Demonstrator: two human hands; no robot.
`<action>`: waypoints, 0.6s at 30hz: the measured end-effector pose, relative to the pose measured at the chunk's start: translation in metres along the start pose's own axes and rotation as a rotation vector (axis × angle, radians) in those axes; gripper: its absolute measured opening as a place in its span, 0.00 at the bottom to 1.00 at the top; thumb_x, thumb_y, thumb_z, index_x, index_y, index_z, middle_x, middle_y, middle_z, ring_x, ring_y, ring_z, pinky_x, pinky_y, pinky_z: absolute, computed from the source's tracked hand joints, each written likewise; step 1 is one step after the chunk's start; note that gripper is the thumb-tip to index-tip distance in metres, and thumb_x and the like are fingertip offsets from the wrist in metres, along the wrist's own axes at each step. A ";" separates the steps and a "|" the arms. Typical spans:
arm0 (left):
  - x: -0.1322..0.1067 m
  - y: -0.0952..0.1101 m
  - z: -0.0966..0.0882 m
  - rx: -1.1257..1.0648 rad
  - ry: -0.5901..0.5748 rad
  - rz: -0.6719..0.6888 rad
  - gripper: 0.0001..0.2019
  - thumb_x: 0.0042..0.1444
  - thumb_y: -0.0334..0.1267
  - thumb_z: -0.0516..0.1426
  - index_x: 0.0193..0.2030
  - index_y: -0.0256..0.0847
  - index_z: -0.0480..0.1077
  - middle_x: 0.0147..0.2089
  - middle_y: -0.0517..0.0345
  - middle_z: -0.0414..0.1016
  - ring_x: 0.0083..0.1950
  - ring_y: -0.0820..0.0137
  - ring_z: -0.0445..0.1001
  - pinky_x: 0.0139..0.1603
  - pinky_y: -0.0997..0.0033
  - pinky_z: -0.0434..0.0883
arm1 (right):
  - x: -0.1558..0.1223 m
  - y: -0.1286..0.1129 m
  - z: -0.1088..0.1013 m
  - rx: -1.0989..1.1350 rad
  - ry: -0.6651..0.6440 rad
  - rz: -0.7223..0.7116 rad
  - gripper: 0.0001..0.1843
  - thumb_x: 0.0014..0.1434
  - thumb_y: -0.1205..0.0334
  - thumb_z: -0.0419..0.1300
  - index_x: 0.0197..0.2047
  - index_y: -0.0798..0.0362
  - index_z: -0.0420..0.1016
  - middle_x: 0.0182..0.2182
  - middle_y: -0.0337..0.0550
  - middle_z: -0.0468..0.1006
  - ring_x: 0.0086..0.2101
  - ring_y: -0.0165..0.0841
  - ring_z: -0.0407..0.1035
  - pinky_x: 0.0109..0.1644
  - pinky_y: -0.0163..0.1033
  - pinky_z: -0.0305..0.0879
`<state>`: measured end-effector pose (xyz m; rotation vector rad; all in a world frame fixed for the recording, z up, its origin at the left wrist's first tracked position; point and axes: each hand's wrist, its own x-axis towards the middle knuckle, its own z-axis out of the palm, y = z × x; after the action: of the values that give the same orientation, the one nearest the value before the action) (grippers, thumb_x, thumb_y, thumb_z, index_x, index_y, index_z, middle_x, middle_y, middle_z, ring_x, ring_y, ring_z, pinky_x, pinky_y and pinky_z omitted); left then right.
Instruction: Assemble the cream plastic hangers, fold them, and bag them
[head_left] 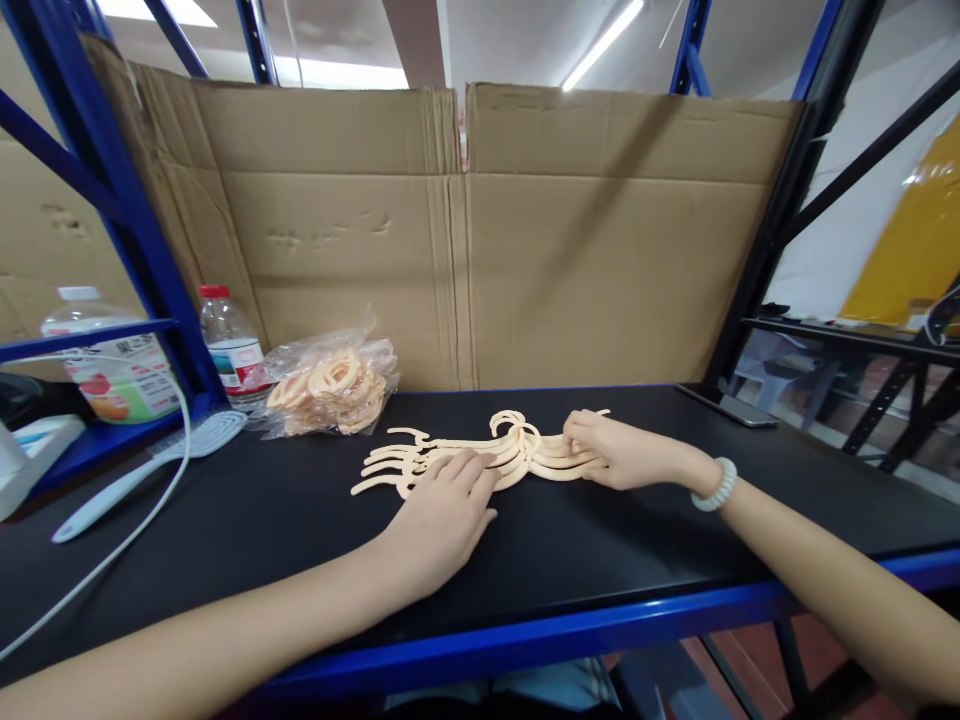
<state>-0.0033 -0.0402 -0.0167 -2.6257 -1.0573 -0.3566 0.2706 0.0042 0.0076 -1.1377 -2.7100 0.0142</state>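
Observation:
Several thin, pale wooden hanger-shaped pieces point(420, 452) lie fanned out on the black shelf top point(262, 520), their hooks bunched near the middle. My left hand point(446, 515) lies flat on the left ends of the pieces, fingers stretched out. My right hand point(619, 450) rests on the right ends, its fingers curled and pressed onto the stack; a white bead bracelet sits on that wrist.
A clear bag of pale wooden rings point(330, 385) stands at the back left, beside a water bottle point(229, 345). A white cable and a grey flat tool point(150, 465) lie to the left. A phone point(731, 405) lies at the back right. Cardboard point(480, 240) walls the back.

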 end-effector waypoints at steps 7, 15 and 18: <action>-0.004 -0.003 0.011 -0.225 -0.262 -0.211 0.35 0.63 0.55 0.39 0.69 0.32 0.44 0.71 0.41 0.39 0.71 0.51 0.37 0.66 0.40 0.40 | 0.001 -0.032 0.032 -0.010 -0.077 0.224 0.39 0.65 0.46 0.39 0.67 0.70 0.47 0.66 0.64 0.46 0.65 0.50 0.40 0.65 0.56 0.44; 0.033 -0.041 0.028 -0.264 -0.299 -0.200 0.37 0.61 0.59 0.39 0.69 0.33 0.44 0.71 0.41 0.38 0.72 0.53 0.37 0.66 0.43 0.37 | 0.037 0.003 0.052 -0.065 -0.019 0.292 0.37 0.66 0.47 0.35 0.68 0.68 0.45 0.66 0.63 0.46 0.65 0.48 0.41 0.66 0.55 0.42; 0.053 -0.059 0.040 -0.277 -0.278 -0.194 0.36 0.61 0.58 0.40 0.69 0.33 0.46 0.71 0.39 0.41 0.71 0.53 0.39 0.66 0.42 0.38 | 0.055 0.017 0.053 -0.058 -0.016 0.315 0.36 0.66 0.48 0.36 0.67 0.69 0.48 0.65 0.64 0.48 0.64 0.50 0.42 0.64 0.57 0.43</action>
<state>-0.0031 0.0479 -0.0260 -2.8854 -1.4535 -0.1924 0.2348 0.0591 -0.0361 -1.5748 -2.5304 -0.0076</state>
